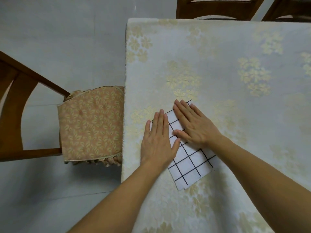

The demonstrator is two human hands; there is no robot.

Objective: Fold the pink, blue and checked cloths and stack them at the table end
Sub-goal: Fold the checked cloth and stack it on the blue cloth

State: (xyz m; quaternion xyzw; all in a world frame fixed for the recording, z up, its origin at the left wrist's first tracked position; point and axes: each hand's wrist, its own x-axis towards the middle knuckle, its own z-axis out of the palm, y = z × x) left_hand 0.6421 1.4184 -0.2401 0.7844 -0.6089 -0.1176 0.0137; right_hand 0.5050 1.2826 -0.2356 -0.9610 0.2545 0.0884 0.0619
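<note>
Both bare forearms enter from the bottom edge, nearest the camera. Left hand (158,142) lies flat, palm down, fingers (160,121) straight and close together, pressing the left side of the checked cloth (190,165). Right hand (195,126) also flat, fingers straight and slightly spread, pressing the cloth's far right part; its fingertips reach the cloth's far edge. Right thumb (180,133) points toward the left hand, nearly touching the left thumb. Neither hand curls round anything.

Checked cloth: white with black grid lines, folded into a narrow rectangle, lying diagonally on the table (235,64). Far half sits under both palms; near half sticks out toward the wrists, between the two forearms. Table wears a cream cloth with gold flower print. Cloth is near the table's left edge, left fingers just inside that edge.

Left of the left hand, off the table: wooden chair (15,101) with patterned cushion (90,125). More chair backs (217,7) beyond the fingertips at the far end. No readable writing or labels.
</note>
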